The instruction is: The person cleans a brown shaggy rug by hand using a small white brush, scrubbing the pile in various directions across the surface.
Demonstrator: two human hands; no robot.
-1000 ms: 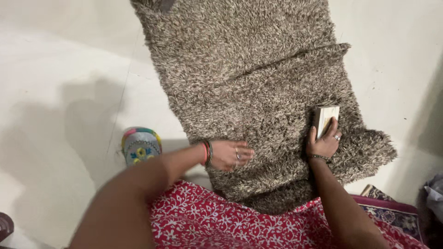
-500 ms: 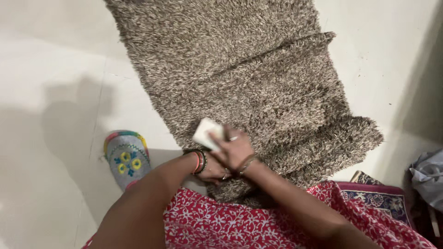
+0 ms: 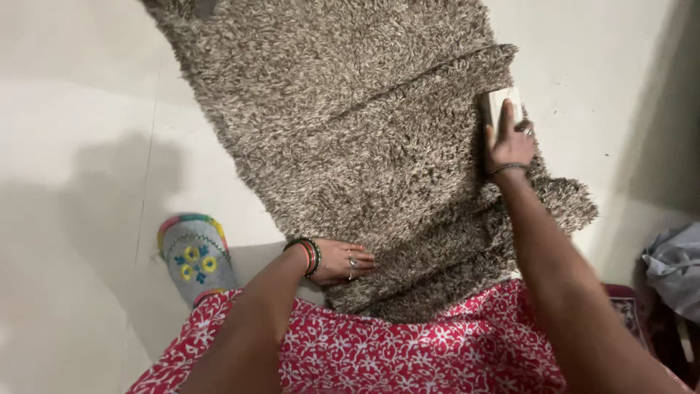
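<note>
A shaggy grey-brown rug (image 3: 364, 124) lies on the pale floor, folded over on itself at the near end. My right hand (image 3: 510, 144) is stretched out to the rug's right edge and grips a small pale wooden block (image 3: 502, 104) pressed against the pile. My left hand (image 3: 343, 260), with bangles at the wrist and rings on the fingers, lies flat on the rug's near left edge, fingers together.
A grey slipper (image 3: 193, 255) with colourful embroidery sits on the floor at the left. My red floral garment (image 3: 408, 350) fills the bottom. A bundle of grey cloth (image 3: 671, 266) lies at the right edge beside a patterned mat (image 3: 627, 310).
My right hand swept the block from the rug's right side across to the near left, by my left hand, then out to the far right edge. My left hand stayed near the rug's front edge.
</note>
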